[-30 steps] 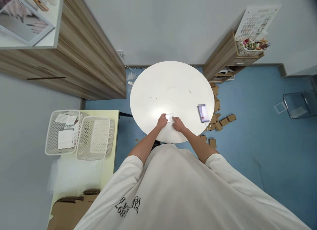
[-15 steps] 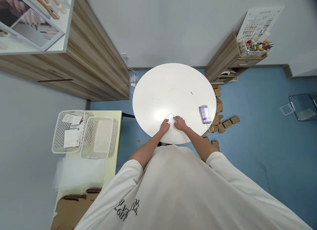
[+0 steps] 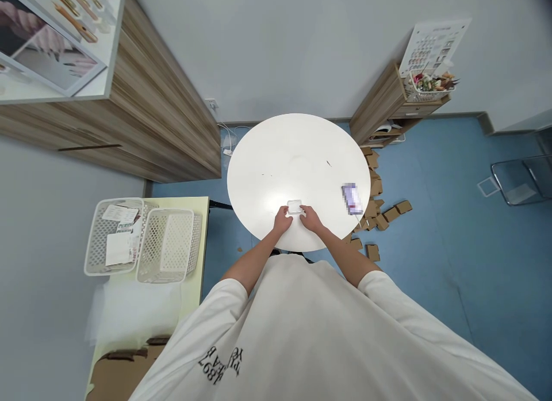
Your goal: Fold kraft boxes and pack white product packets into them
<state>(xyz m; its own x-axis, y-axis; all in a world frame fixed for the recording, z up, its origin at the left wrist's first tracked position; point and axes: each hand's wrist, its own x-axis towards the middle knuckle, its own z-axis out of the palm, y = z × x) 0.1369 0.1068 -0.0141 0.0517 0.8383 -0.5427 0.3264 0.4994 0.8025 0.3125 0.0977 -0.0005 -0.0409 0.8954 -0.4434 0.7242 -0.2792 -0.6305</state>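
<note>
Near the front edge of the round white table (image 3: 297, 142), a small clear rectangular plastic box (image 3: 295, 206) sits between my two hands. My left hand (image 3: 282, 220) grips its left side with fingers and thumb. On the opposite side, my right hand (image 3: 310, 218) holds the right edge in the same way. The box lies level, with its long side running left to right; whether it has a lid or contents is too small to tell.
A phone (image 3: 352, 198) with a cable lies at the table's right. White plastic baskets (image 3: 166, 245) stand on a pale side table at left, one holding papers. Cardboard boxes (image 3: 382, 220) lie on the floor at right. Wooden cabinets flank the table.
The clear box has turned from a slanted position to straight across, with both hands still at its sides. The whole view has shifted slightly.
</note>
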